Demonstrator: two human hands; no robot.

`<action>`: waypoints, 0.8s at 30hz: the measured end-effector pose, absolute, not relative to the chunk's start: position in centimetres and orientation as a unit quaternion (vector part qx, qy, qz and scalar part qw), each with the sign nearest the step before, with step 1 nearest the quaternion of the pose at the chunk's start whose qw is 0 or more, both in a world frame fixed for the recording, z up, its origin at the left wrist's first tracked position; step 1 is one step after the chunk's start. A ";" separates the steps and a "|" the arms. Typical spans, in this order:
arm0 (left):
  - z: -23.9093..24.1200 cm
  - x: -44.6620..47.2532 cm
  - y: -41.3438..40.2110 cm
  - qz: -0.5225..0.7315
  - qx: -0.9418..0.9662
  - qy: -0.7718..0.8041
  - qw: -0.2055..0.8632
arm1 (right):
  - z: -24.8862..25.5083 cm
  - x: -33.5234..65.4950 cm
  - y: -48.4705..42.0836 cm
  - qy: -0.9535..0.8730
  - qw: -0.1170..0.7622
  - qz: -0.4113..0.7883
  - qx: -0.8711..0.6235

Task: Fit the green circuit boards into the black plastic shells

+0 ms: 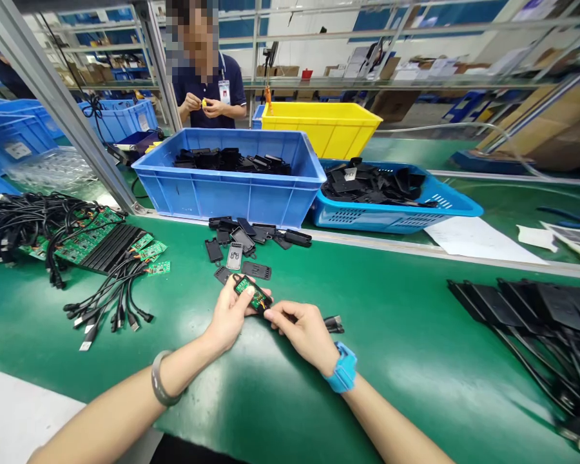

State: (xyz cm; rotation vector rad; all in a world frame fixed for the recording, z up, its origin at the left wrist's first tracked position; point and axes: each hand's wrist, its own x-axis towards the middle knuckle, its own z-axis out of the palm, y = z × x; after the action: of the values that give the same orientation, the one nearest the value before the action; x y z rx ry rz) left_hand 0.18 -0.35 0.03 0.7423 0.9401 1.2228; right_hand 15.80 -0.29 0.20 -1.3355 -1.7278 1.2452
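Circuit board [257, 296] slants lengthwise, wired end [263, 308] lower right; left hand [228, 317] clasping, right hand [308, 332] pinching there.

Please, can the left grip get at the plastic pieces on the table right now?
Probably yes: the plastic pieces lie just beyond the left grip, nothing between, though the black case it holds may hinder grasping.
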 end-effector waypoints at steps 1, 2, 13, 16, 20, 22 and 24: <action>0.0 0.2 -0.4 0.539 0.327 0.415 0.655 | 0.2 15.8 -0.1 -0.645 0.297 0.492 -0.503; 0.0 0.2 -0.4 0.539 0.327 0.416 0.655 | 0.2 15.9 0.0 -0.637 0.287 0.511 -0.500; -0.1 -0.2 -0.3 0.549 0.399 0.447 0.583 | 0.0 15.3 1.0 -0.729 0.236 0.396 -0.506; 0.3 -0.9 0.7 0.562 0.343 0.441 0.610 | 0.3 15.3 2.8 -0.787 0.224 0.384 -0.428; 0.4 -1.9 1.6 0.573 0.282 0.463 0.614 | -0.2 15.2 5.7 -0.862 0.243 0.138 -0.423; 0.3 -2.1 1.7 0.566 0.288 0.474 0.610 | -0.7 15.3 6.5 -0.877 0.223 0.080 -0.419; 0.3 -2.1 1.6 0.549 0.304 0.470 0.621 | -1.1 15.7 6.6 -0.873 0.219 0.074 -0.429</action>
State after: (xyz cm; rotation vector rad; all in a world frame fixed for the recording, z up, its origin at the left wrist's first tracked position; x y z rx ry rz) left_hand -2.11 1.60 0.30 0.6999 1.0796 1.2615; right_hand 15.73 6.60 -1.08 -1.1871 -2.4172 0.2060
